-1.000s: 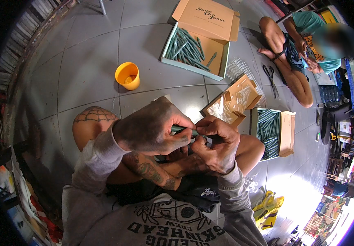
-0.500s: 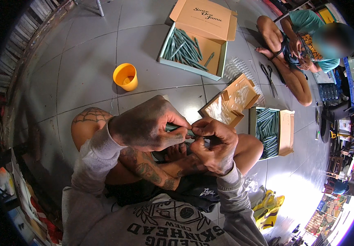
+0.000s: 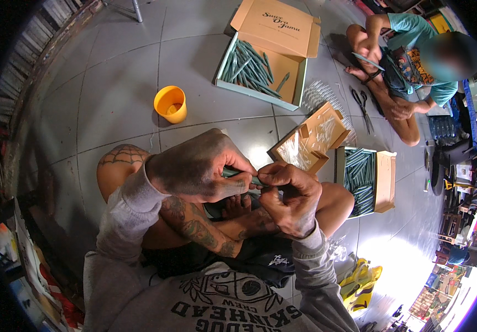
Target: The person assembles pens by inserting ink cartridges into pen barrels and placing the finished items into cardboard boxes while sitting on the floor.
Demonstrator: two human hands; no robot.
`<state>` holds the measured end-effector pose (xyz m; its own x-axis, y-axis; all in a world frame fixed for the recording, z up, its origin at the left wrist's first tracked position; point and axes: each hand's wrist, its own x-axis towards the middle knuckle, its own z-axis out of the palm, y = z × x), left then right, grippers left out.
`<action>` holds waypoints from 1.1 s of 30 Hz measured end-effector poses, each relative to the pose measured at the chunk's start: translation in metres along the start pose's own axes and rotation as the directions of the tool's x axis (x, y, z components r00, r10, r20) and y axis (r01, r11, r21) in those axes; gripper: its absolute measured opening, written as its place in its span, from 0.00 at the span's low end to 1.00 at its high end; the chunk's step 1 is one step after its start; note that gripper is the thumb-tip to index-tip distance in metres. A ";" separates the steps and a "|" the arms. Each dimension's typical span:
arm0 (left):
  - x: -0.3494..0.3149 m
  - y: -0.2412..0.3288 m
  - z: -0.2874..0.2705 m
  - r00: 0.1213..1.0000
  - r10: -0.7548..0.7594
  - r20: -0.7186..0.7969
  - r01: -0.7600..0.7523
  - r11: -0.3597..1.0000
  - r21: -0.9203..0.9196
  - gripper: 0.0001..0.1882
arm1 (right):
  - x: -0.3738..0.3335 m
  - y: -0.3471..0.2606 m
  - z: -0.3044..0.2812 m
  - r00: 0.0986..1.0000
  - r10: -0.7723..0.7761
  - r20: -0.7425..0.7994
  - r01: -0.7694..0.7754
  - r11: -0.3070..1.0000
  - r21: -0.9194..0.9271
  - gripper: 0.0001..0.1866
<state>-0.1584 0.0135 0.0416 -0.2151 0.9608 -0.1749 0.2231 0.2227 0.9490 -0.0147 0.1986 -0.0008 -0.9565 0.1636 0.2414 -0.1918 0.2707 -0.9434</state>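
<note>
My left hand (image 3: 197,166) is closed around a slim dark green stick (image 3: 231,173), held level above my crossed legs. My right hand (image 3: 292,199) pinches the right end of the same stick between thumb and forefinger. Most of the stick is hidden by my fingers, so its exact kind does not show. Similar green sticks with tapered ends (image 3: 246,66) lie heaped in an open pale-green carton (image 3: 257,96) ahead of me. More green sticks (image 3: 360,176) fill a smaller open box (image 3: 385,180) by my right knee.
A yellow cup (image 3: 170,105) stands ahead on the grey tiles. An open brown box (image 3: 318,135) holds clear plastic pieces, with more clear plastic (image 3: 324,97) behind it. Black scissors (image 3: 363,108) lie to the right. Another person (image 3: 410,72) sits far right holding a green stick.
My hands stay nearly in place on the stick, with only slight finger movement. At far right, the other person's hands have parted, and one has lifted a green stick.
</note>
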 end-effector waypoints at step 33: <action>-0.013 0.011 -0.005 0.985 0.078 -0.151 -0.116 0.958 -0.263 0.15 | -0.004 -0.037 -0.031 0.893 -0.236 -0.384 0.171 0.965 -0.197 0.11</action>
<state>-0.1573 0.0025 0.0559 -0.3382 0.9392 -0.0592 -0.0114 0.0588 0.9982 0.0029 0.2169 0.0403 -0.7241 0.4462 0.5259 -0.3056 0.4759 -0.8247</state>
